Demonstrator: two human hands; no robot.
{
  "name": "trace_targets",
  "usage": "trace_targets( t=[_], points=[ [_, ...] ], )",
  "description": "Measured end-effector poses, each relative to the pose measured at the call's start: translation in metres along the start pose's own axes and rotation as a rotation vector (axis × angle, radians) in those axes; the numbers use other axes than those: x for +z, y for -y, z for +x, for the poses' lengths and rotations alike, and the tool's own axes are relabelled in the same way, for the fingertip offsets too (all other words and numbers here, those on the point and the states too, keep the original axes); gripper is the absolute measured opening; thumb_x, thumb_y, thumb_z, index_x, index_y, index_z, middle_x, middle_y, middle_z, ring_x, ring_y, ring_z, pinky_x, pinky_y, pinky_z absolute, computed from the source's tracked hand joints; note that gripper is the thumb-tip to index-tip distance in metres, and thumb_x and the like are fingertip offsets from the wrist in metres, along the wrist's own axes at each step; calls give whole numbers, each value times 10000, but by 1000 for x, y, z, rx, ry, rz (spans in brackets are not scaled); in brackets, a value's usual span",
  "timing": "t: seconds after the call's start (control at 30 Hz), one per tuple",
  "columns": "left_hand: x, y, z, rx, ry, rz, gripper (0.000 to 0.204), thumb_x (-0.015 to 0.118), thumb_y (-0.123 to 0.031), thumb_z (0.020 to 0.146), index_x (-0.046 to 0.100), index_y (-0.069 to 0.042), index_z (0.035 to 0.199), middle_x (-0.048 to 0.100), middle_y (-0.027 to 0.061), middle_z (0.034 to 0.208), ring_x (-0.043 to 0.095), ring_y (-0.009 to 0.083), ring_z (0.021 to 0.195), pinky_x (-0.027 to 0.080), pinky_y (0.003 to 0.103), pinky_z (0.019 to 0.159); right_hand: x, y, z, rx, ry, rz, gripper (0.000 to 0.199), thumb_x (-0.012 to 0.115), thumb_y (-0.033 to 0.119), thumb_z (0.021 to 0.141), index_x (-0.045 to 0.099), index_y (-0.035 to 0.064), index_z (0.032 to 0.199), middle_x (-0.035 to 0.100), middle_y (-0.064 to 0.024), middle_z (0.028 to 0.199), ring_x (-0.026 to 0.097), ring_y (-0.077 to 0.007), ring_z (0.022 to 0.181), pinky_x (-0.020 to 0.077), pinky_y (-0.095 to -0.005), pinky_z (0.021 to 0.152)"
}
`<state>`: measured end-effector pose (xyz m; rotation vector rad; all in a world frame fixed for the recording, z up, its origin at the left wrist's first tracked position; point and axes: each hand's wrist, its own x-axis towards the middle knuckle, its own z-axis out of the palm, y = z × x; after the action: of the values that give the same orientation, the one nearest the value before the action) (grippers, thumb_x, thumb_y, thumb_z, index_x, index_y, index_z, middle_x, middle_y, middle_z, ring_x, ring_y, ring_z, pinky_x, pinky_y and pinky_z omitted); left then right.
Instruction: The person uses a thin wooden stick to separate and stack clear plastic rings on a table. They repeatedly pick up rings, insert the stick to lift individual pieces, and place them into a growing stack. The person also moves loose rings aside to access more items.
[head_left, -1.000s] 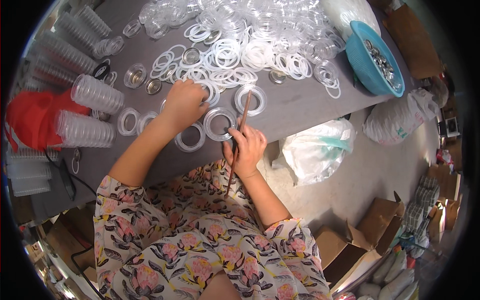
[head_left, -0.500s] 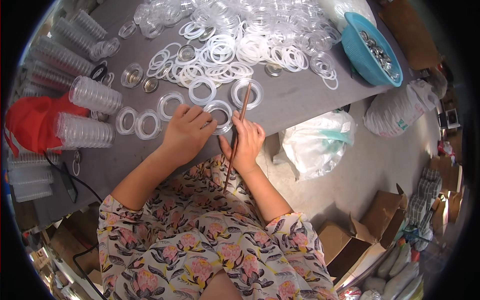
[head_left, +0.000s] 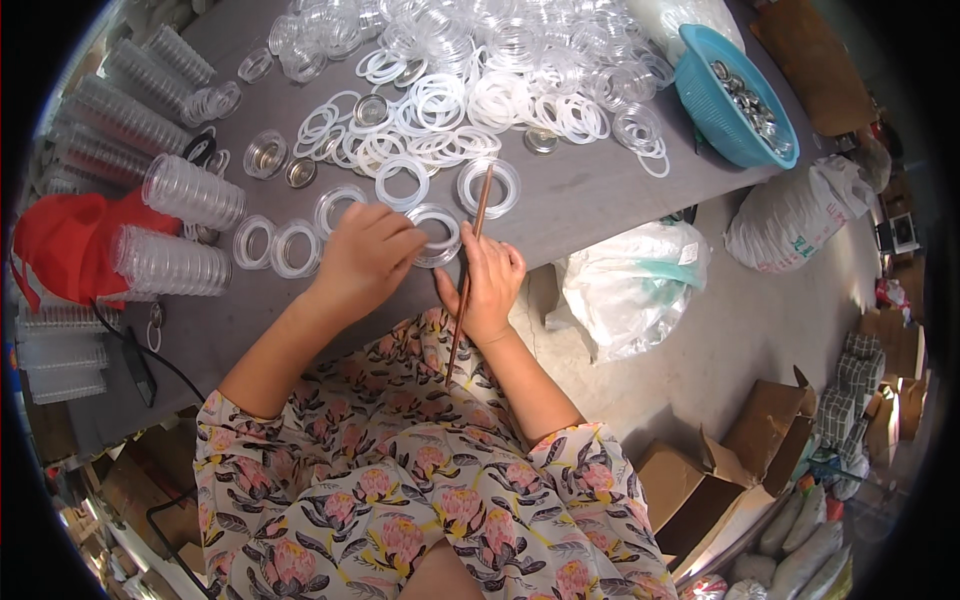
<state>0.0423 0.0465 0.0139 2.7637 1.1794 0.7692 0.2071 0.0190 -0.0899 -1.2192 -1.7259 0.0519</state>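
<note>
- Since a moment ago the left hand point(head_left: 365, 255) has drawn back from the rings farther up the grey table point(head_left: 590, 205) and now pinches a clear plastic ring point(head_left: 435, 232) at the near edge.
- The right hand point(head_left: 487, 285), fingers curled shut, grips a thin brown wooden stick point(head_left: 468, 265) whose tip reaches a neighbouring ring.

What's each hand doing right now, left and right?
Left hand: closed on a clear plastic ring on the table.
Right hand: closed around a thin brown stick.

We see bright, even daylight; soft shadows under hands; glare on floor point(head_left: 880, 290) at 3 o'clock; fisheye bends desk point(head_left: 590, 205) edge; rim black.
</note>
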Motion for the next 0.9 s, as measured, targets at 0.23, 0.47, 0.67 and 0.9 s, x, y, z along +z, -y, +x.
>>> trace_targets(
  t=[0.23,0.47,0.67,0.9],
  points=[
    [1,3,0,-693,-104,-678,153,656,-7,783,628,-21,933,628,-17,793,439,14,558,337,201,489,0,1,0,4,12,-27,649,728,218,668,482,26,1237,583,-98,1102,554,-228,982,319,-387,915],
    [6,11,0,-785,93,-559,176,673,-53,768,617,-15,931,639,43,793,482,83,535,384,246,494,0,0,-1,-4,13,-23,663,732,228,660,480,25,1239,581,-95,1114,554,-223,985,319,-387,916],
    [4,10,-3,-445,32,-180,309,718,-64,698,636,-92,994,560,101,1107,545,210,821,438,312,703,-4,2,1,6,34,24,641,728,240,670,485,37,1227,566,-110,1161,535,-243,1045,311,-398,928],
    [12,-5,-26,-67,207,111,556,662,-308,763,477,-162,1266,348,107,1402,340,334,1265,206,560,1037,-15,-1,41,47,-54,-78,549,679,295,737,500,75,1207,485,-154,1258,419,-349,1187,287,-479,965]
  ],
)
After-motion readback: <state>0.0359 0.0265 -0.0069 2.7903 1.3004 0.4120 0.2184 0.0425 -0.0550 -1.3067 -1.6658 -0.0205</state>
